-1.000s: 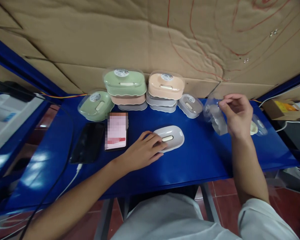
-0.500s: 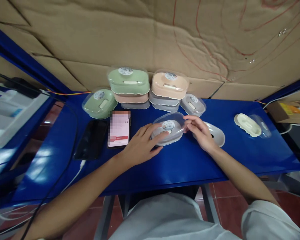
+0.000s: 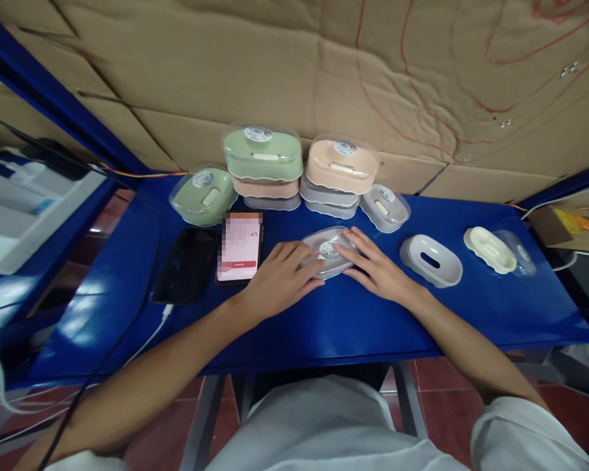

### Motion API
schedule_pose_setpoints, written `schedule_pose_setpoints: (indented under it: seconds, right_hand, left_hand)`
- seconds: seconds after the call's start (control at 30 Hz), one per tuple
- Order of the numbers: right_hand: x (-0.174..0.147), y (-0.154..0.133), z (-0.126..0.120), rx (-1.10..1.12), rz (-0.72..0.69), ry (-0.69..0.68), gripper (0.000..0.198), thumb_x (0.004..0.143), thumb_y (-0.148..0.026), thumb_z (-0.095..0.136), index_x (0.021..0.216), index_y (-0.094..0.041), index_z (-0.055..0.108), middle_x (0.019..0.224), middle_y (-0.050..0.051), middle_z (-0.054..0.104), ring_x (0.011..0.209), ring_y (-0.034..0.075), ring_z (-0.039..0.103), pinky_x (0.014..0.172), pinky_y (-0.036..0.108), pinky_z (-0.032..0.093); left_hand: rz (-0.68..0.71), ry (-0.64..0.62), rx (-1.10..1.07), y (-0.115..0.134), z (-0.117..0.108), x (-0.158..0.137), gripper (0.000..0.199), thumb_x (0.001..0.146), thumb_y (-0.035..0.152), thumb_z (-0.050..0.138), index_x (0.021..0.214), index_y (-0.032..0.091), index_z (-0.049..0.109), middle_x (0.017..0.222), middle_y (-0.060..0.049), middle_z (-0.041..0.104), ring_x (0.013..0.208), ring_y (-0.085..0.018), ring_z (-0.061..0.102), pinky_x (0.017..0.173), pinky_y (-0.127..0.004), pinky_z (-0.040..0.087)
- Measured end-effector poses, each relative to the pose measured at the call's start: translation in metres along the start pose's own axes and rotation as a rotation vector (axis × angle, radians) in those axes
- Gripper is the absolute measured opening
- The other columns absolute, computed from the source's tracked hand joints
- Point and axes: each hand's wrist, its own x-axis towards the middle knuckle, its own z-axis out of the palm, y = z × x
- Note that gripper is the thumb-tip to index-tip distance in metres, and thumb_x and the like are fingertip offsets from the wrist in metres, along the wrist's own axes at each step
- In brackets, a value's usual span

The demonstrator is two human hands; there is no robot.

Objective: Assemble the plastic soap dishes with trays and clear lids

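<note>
On the blue table in front of me lies a grey soap box (image 3: 342,267) with a clear lid and a round label on top. My left hand (image 3: 282,275) is closed around its left end, fingertips over the lid and thumb near the front edge. Across the lid's right side lies my right hand (image 3: 380,268), open, its fingers stretched and apart. The hands hide part of the box. To the right, apart from both hands, rests a grey soap box part (image 3: 444,265) with an oval slot.
Lidded soap boxes in green (image 3: 262,152), peach (image 3: 343,167) and grey (image 3: 385,208) stand along the cardboard wall, some stacked. A lit phone (image 3: 240,248) and a dark phone (image 3: 185,265) with a cable lie left. A cream soap dish (image 3: 489,250) sits right beside a clear lid (image 3: 519,254).
My right hand has moved left from the box's right edge onto its lid, fingers now spread. The lid sits lower on the grey box. The slotted grey part is now uncovered.
</note>
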Motion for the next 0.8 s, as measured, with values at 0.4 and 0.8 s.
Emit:
schedule_pose_setpoints:
  seconds: [0.4, 0.8]
  right_hand:
    - [-0.011, 0.010, -0.058, -0.350, 0.392, -0.034, 0.047, 0.112, -0.048, 0.048, 0.147, -0.024, 0.066, 0.140, 0.014, 0.075, 0.130, 0.035, 0.070, 0.115, 0.059, 0.052]
    - [-0.028, 0.012, -0.085, 0.120, 0.353, -0.013, 0.040, 0.111, -0.048, 0.050, 0.143, -0.031, 0.067, 0.140, 0.006, 0.075, 0.127, 0.025, 0.071, 0.111, 0.043, 0.055]
  left_hand:
    - [-0.274, 0.040, 0.168, -0.015, -0.009, 0.007, 0.033, 0.100, 0.018, 0.063, 0.132, 0.015, 0.065, 0.134, -0.021, 0.064, 0.123, -0.039, 0.063, 0.106, -0.060, 0.053]
    - [0.125, -0.187, -0.138, 0.018, -0.002, 0.002, 0.047, 0.107, 0.021, 0.057, 0.154, 0.019, 0.054, 0.163, -0.019, 0.052, 0.150, -0.035, 0.052, 0.119, -0.054, 0.049]
